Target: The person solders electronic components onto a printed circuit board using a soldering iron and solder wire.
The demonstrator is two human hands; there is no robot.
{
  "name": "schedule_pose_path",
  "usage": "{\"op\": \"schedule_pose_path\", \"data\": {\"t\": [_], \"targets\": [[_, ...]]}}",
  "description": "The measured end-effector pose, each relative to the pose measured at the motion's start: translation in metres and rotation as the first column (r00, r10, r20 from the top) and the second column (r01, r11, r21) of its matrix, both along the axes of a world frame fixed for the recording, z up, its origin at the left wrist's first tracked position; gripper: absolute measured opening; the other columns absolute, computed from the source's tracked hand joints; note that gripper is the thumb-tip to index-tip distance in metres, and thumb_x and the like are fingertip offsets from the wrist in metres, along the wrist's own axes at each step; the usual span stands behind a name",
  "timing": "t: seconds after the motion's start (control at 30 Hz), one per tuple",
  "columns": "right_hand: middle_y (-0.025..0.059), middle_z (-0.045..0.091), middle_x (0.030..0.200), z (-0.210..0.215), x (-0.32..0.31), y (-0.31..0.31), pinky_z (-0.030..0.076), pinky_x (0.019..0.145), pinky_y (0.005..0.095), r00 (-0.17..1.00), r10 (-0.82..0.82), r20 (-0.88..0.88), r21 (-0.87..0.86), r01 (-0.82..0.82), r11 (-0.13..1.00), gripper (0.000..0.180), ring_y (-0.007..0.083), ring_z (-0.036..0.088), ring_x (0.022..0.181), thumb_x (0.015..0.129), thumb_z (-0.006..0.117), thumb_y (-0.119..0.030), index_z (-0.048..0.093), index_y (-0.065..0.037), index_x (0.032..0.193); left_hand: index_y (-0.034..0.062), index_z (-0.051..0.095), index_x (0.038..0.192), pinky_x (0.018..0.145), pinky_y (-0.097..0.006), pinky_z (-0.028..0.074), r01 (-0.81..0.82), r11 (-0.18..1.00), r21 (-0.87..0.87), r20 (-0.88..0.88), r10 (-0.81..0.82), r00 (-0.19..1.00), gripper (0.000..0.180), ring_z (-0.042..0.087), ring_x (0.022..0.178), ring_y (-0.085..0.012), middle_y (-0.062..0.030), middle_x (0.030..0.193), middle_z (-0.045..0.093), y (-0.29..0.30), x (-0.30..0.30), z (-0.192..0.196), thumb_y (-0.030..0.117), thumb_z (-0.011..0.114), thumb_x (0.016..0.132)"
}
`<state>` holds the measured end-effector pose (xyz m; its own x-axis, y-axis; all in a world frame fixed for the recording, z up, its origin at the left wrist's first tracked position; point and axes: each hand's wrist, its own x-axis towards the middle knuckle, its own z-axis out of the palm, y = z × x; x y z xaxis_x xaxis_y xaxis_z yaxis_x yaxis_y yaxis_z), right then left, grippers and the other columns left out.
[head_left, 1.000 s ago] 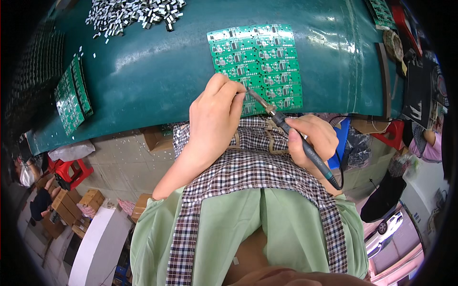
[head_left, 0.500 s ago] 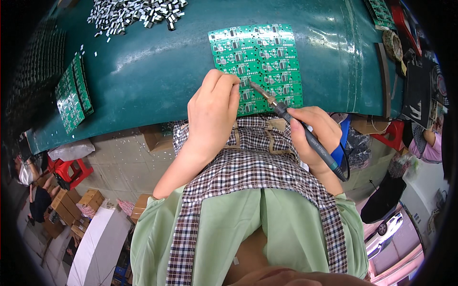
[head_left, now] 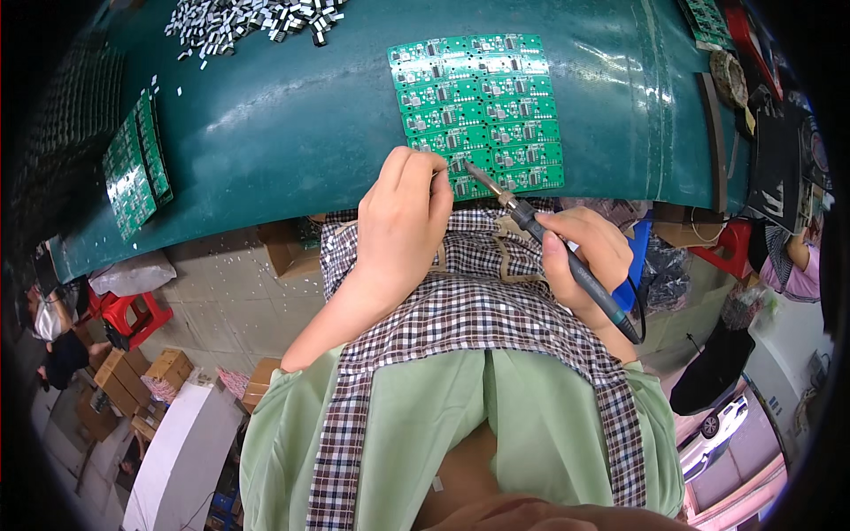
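Note:
A green panel of printed circuit boards lies flat on the dark green bench near its front edge. My right hand grips a soldering iron like a pen, its metal tip slanting to the left over the lower rows. That tip is at or just above small parts of one board; contact is hard to tell. Over the panel's lower left, my left hand is closed in a pinch close to the tip. Its fingertips hide most of what they hold; only a thin sliver shows beneath them.
A heap of small black-and-white parts lies at the far left of the bench. Stacked green circuit panels stand at left, more at far right. A tape roll and a dark bar edge the right side.
Both hands and the iron's tip have moved toward me over the panel, to a lower row. The panel and bench sit slightly higher in view.

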<state>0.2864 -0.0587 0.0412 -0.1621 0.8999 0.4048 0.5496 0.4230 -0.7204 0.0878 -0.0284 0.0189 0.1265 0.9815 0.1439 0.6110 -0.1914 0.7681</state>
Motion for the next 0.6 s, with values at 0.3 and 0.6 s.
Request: {"op": "schedule_pose_path", "data": {"t": [0.3,0.6], "targets": [[0.0125,0.066,0.071,-0.005,-0.003,-0.007,0.050,0.051,0.0296,1.000,0.003,-0.023,0.029,-0.003,1.000,0.016,0.0238,0.064,0.057,0.068,0.067,-0.003,0.067,0.002,0.083,0.0017,0.058,0.088,0.055,-0.033,0.045,0.064,0.998,0.015,-0.018,-0.063,0.998,0.011,0.057,0.065,-0.0254,-0.0104,0.083,0.055,-0.001,0.003,0.001,-0.003,0.062,0.080],[0.0119,0.065,0.067,0.001,0.005,-0.018,0.049,0.048,0.0295,1.000,-0.018,-0.008,0.069,0.018,0.997,0.013,0.0228,0.064,0.054,0.068,0.065,-0.003,0.066,0.002,0.080,0.0043,0.056,0.088,0.056,-0.036,0.048,0.051,0.996,0.067,-0.061,-0.047,0.997,0.016,0.059,0.064,-0.0272,-0.0092,0.082,0.054,-0.013,-0.002,0.003,0.000,0.066,0.076]]}}
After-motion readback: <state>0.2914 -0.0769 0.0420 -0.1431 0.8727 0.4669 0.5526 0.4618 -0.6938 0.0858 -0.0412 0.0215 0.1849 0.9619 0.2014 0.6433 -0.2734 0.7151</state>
